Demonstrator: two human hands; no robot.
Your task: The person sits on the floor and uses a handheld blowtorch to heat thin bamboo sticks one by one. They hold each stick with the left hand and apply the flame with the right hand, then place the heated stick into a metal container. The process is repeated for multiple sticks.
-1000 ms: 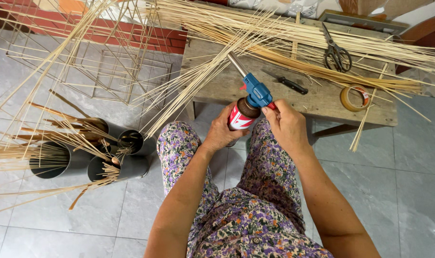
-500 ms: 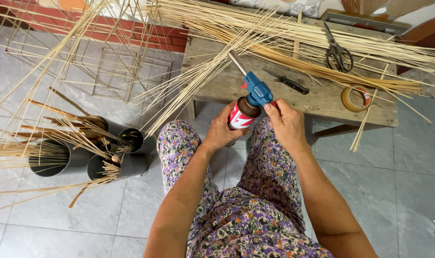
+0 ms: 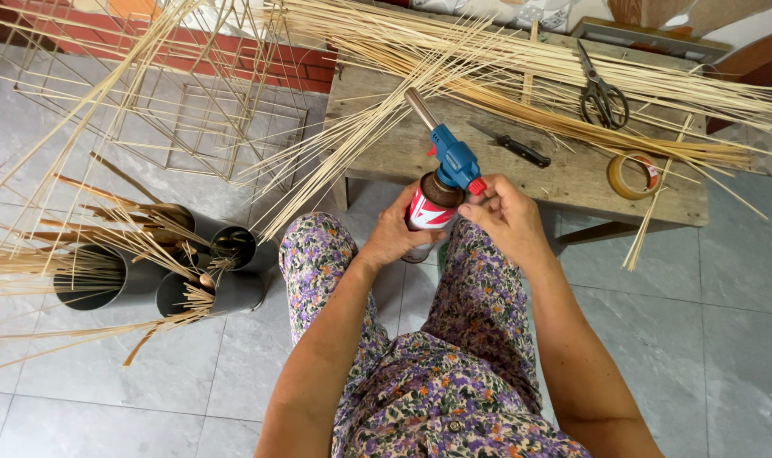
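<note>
left hand (image 3: 394,237) wraps gas canister (image 3: 426,212) | right hand (image 3: 509,216) pinches blue torch head (image 3: 454,161) knob | rigid, smooth, likely slippery; grip canister body

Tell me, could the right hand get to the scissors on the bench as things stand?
Probably yes, once it lets go. The right hand is at the blue torch head on the gas can. The scissors lie uncovered on the wooden bench, beyond the tape roll, with nothing blocking.

Right hand (image 3: 506,219) shifted onto torch (image 3: 450,166) knob (slightly).
</note>
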